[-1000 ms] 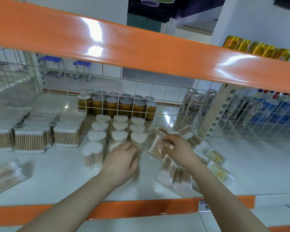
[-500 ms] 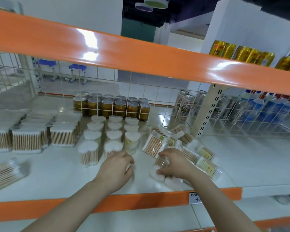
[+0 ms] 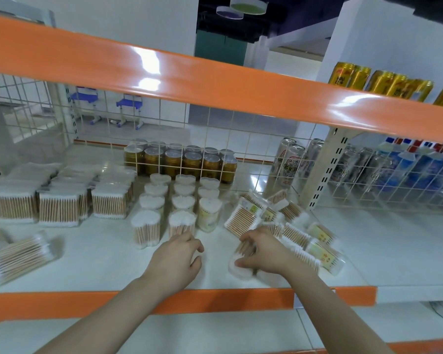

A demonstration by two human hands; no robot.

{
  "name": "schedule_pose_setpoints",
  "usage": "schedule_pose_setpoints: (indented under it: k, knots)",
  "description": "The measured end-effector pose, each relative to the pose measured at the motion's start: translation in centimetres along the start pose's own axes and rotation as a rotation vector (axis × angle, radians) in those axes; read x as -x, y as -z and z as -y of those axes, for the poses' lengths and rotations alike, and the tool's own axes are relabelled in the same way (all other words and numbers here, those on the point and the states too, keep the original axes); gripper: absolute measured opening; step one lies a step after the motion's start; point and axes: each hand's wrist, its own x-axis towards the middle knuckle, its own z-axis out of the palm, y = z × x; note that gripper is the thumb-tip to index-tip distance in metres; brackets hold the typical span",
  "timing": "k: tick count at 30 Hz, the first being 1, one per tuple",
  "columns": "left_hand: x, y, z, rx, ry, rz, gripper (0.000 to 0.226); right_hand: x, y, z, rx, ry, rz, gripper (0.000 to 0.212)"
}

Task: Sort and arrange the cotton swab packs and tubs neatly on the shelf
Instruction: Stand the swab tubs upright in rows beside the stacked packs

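The right hand (image 3: 262,251) grips a fallen swab tub (image 3: 241,264) at five o'clock on the shelf (image 3: 100,259), while the left hand (image 3: 175,259) rests loosely curled, holding nothing.

Swab tubs (image 3: 180,200) stand mid-shelf (image 3: 100,256); boxed packs (image 3: 59,200) to their left, a heap of packs (image 3: 287,226) to their right, cans (image 3: 179,162) behind the tubs.

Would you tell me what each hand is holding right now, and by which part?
Right hand grips a fallen swab tub around its side; left hand holds nothing.
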Motion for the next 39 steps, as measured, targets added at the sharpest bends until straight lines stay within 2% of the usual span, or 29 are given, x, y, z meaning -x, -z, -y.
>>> schedule_pose_setpoints:
  k: [6, 15, 20, 30, 33, 36, 39]
  knots:
    - [0.7, 0.2, 0.4, -0.011, 0.034, 0.008, 0.03, -0.2, -0.8, 1.3, 0.018, 0.063, 0.02, 0.068]
    - [1.7, 0.3, 1.4, -0.015, 0.108, 0.032, 0.032, -1.2, -0.9, 1.9, -0.178, 0.041, -0.078, 0.052]
    - [1.7, 0.4, 1.7, -0.005, 0.118, 0.026, 0.032, -1.4, -2.1, 2.5, -0.073, 0.115, -0.11, 0.06]
    - [1.5, 0.3, 2.1, 0.033, 0.129, 0.019, 0.031, -1.0, -2.2, 2.8, -0.069, 0.243, 0.09, 0.075]
    - [1.3, 0.1, 1.9, 0.041, 0.118, 0.015, 0.031, -1.0, -2.5, 3.2, -0.052, 0.201, 0.005, 0.075]
    - [1.1, 0.0, 1.8, 0.042, 0.114, 0.011, 0.031, -1.1, -3.2, 3.5, -0.014, 0.079, -0.105, 0.077]
    - [0.9, 0.0, 1.8, 0.045, 0.113, 0.017, 0.031, -1.2, -3.5, 3.6, 0.025, -0.024, -0.131, 0.074]
